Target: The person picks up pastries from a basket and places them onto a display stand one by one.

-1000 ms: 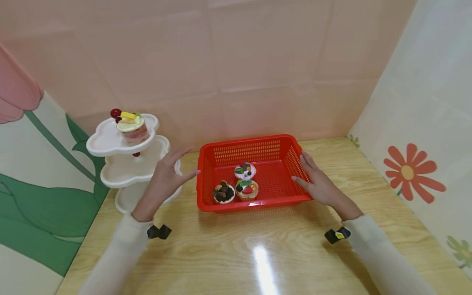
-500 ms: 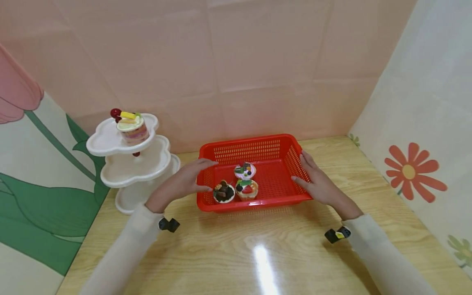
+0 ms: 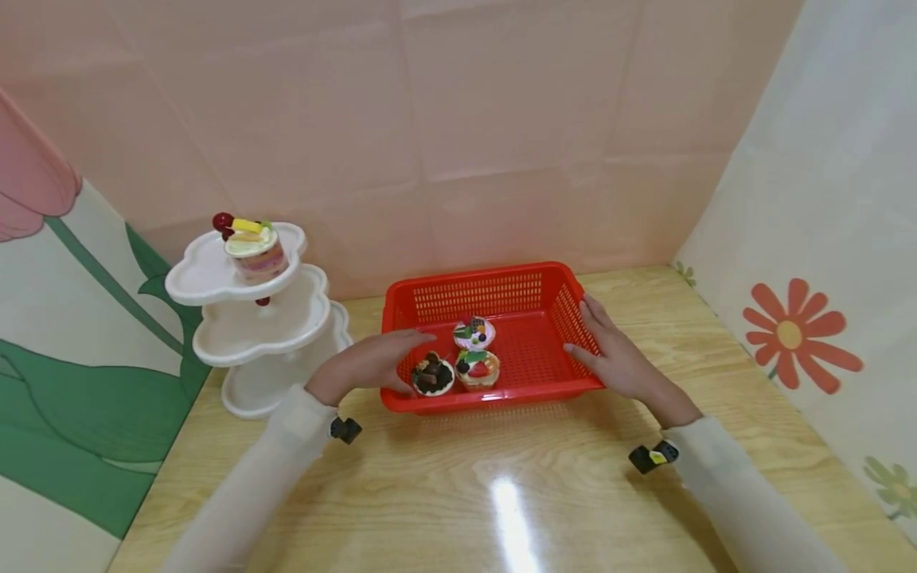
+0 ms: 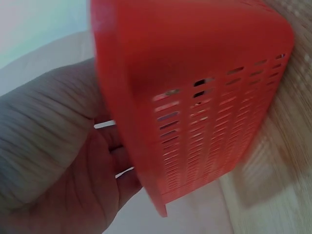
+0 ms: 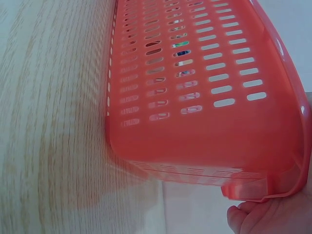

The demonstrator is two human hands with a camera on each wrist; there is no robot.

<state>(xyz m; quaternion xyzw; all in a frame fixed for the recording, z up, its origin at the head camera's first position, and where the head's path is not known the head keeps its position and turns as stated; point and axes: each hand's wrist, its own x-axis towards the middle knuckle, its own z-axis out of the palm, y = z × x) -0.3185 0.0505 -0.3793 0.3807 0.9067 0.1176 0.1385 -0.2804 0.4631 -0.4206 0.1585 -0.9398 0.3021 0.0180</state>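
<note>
Basket sits flat on the desk, mouth up, its long axis running left to right across the person's front – a little askew, the right end slightly farther away than the left. Three cakes stand in its left half, tops facing up: the dark cake near the front left corner, the fruit tart just to its right, and the pink cake right behind the tart.

The left hand reaches over the left rim, thumb and fingers spread wide about the dark cake; whether they touch it cannot be told. In the left wrist view its fingers disappear behind the basket's edge. The right hand grips the right rim, thumb on the inner side and fingers along the outside.

Left of the basket, well apart from the right hand, stands the white stand, its three scalloped tiers level – the cup upright on the top one, cherries at its left.
</note>
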